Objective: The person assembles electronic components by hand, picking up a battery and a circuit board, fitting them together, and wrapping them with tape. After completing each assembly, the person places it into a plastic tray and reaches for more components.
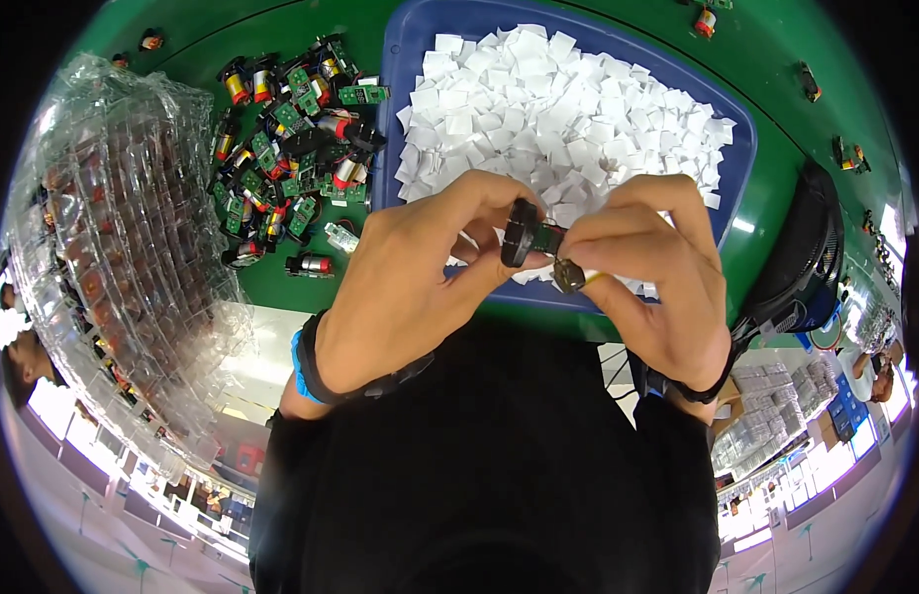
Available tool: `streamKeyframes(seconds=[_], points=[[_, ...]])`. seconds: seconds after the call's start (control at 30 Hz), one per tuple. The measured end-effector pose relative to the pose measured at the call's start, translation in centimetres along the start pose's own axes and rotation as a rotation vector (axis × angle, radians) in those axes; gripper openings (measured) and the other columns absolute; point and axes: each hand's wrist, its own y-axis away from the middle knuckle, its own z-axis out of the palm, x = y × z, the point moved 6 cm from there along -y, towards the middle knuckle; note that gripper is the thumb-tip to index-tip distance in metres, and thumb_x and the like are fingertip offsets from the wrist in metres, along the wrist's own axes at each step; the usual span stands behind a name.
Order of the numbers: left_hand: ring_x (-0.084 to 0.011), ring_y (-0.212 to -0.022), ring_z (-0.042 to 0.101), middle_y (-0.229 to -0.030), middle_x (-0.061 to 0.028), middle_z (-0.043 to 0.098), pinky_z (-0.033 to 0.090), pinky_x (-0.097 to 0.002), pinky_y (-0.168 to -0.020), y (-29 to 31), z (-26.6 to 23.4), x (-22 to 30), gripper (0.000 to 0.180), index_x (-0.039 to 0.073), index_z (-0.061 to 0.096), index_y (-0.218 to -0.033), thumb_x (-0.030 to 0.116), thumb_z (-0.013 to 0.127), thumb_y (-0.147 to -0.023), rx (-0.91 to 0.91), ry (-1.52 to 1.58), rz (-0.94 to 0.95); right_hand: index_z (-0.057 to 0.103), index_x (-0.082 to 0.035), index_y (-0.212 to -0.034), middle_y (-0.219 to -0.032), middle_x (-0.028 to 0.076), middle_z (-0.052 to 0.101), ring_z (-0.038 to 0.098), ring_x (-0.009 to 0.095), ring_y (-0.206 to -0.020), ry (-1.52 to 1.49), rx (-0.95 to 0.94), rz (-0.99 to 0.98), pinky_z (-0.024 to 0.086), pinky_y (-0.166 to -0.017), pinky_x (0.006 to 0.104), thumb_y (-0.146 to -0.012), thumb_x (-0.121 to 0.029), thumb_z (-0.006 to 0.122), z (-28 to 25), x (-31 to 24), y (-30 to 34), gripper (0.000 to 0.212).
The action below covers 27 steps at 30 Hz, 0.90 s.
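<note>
Both my hands hold one small electronic assembly over the near edge of a blue tray of white paper squares. My left hand pinches the assembly's black ribbed end between thumb and fingers. A short green circuit board shows between the two hands. On the other side, my right hand has its thumb and fingers closed at the board's end. There a dark, round metallic part hangs below the fingertips, with a bit of yellow beside it. My fingers partly hide the assembly.
Left of the tray lies a heap of similar assemblies with green boards and red-yellow cylinders. Stacked clear plastic compartment trays stand farther left. A black mesh object lies at right on the green table. Several loose assemblies are scattered beyond.
</note>
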Motion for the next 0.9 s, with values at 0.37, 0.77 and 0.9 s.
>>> streamKeyframes(seconds=[0.37,0.77,0.9], points=[[-0.0129,-0.092,0.065,-0.109,-0.0095,0.066,0.053,-0.0246,-0.078,0.3,-0.7,0.3,0.031,-0.003,0.055,-0.123,-0.001,0.061,-0.093,-0.187,0.421,-0.087,0.072,-0.001,-0.09,-0.093,0.009,0.075,0.066,0.026,-0.098,0.151,0.152,-0.15,0.057,-0.072,0.0358,-0.066,-0.005,0.08,-0.3,-1.6,0.3,0.026],[-0.0141,-0.089,0.062,-0.115,-0.0131,0.057,0.061,-0.0271,-0.07,-0.4,0.4,-0.1,0.032,-0.005,0.052,-0.126,-0.006,0.052,-0.094,-0.069,0.679,-0.17,0.07,0.003,-0.093,-0.093,0.016,0.075,0.071,0.03,-0.09,0.311,0.197,-0.123,0.06,-0.072,0.034,-0.072,0.005,0.078,0.8,-2.8,0.3,0.022],[-0.013,-0.091,0.062,-0.114,-0.0124,0.056,0.061,-0.0272,-0.07,-0.3,0.5,0.3,0.034,-0.004,0.053,-0.125,-0.008,0.053,-0.092,-0.055,0.568,-0.179,0.072,0.002,-0.092,-0.094,0.013,0.075,0.069,0.027,-0.09,0.347,0.246,-0.115,0.059,-0.068,0.031,-0.068,0.003,0.078,0.7,-2.1,0.4,0.025]])
